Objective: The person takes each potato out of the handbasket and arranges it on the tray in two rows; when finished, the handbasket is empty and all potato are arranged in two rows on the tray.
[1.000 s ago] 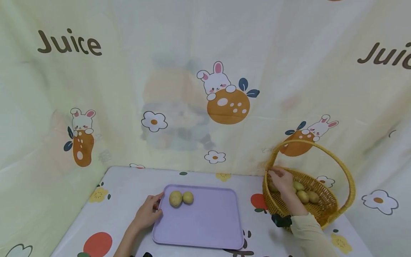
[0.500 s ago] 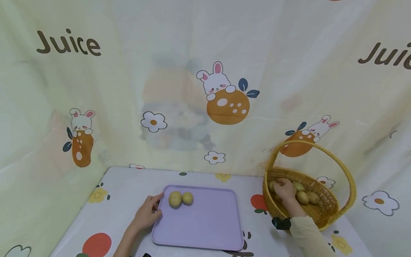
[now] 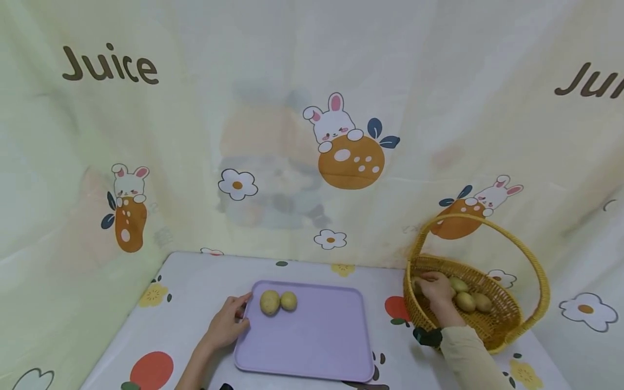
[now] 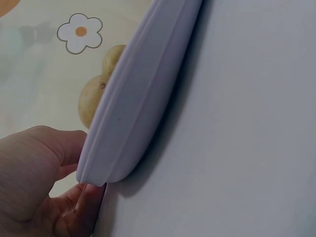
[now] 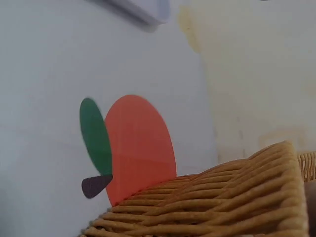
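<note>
The lilac tray (image 3: 312,341) lies on the table with two potatoes (image 3: 270,302) side by side near its far left corner. My left hand (image 3: 228,322) grips the tray's left edge; in the left wrist view the thumb and fingers close round the rim of the tray (image 4: 133,103). Inside the wicker basket (image 3: 414,314) on the right, my right hand (image 3: 437,290) has its fingertips curled on a potato (image 3: 416,285) at the left wall, partly covered by the hand. Several other potatoes (image 3: 465,301) lie to the right of that hand.
The basket's tall arched handle (image 3: 528,254) rises over the right forearm and its woven rim (image 5: 237,197) stands close to the right wrist. A printed curtain (image 3: 273,135) hangs behind the table. The patterned tablecloth (image 3: 200,276) surrounds the tray.
The right hand has lowered from the basket's far left rim onto the potato at the left wall. The left hand keeps its grip on the tray. The whole head view shifts slightly.
</note>
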The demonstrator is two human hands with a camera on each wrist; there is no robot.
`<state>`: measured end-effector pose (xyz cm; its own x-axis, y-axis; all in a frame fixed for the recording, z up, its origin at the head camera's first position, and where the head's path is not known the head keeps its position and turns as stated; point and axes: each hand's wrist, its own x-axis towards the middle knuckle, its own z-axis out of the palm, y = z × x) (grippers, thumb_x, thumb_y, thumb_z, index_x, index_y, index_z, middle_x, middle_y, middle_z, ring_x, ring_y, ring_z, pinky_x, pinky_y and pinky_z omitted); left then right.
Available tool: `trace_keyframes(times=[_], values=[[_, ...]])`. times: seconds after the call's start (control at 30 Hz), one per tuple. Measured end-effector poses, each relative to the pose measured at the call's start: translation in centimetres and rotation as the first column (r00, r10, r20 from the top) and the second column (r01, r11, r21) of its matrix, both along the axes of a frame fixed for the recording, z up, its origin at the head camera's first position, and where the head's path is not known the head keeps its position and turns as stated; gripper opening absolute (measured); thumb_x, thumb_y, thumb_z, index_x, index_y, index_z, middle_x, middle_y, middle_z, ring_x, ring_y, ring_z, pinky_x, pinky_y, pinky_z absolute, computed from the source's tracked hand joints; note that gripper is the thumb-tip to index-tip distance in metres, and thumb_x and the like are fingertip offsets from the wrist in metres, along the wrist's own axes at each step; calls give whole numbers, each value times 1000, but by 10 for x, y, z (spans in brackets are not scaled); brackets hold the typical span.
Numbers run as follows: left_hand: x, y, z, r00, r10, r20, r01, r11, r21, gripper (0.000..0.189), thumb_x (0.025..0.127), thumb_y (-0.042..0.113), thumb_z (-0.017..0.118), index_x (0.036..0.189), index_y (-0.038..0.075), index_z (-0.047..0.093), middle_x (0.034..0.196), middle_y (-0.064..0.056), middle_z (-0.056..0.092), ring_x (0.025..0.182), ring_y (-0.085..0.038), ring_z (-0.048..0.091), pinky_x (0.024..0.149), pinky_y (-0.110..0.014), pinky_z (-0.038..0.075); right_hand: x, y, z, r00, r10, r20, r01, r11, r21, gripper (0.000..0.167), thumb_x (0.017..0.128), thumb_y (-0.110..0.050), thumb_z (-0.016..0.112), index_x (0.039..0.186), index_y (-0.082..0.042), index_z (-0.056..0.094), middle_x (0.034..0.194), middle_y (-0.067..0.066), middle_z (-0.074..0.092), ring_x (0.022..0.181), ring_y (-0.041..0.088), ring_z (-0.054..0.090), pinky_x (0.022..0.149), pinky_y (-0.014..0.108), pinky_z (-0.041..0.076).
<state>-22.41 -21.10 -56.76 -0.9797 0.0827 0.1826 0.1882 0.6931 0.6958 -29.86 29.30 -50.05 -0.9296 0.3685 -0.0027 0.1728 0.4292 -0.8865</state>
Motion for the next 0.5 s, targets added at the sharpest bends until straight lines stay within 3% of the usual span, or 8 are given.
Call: trace_keyframes(times=[0.13,0.23,0.37,0.5], values=[[-2,0,0,1000,-8,-6,8,1000,3,64,76,2,67,139,4,55,106,-4,52,80,-10,50,67,-27,40,3,4,2,997,-4,73,17,984,-177,46,89,-6,60,129,14,47,105,25,56,73,19,60,61,35,53],[-2,0,0,1000,-17,-10,17,1000,6,63,76,2,67,139,4,55,105,-4,52,80,-10,50,67,-27,40,5,7,5,994,-16,111,51,944,-326,47,90,-3,60,132,11,44,97,15,55,62,16,61,58,36,55],[-1,1,1,1000,-16,-11,17,1000,6,63,76,2,67,139,3,55,105,-4,52,80,-10,50,67,-27,40,7,8,7,989,-59,132,110,900,-422,36,88,-1,63,121,9,51,93,11,51,60,18,60,58,34,55],[0,1,2,1000,-8,-9,8,1000,9,64,76,2,66,138,3,55,105,-5,53,80,-10,50,67,-27,40,7,11,8,984,-83,159,148,875,-460,21,86,-4,68,102,2,56,87,7,52,60,15,59,59,30,55]])
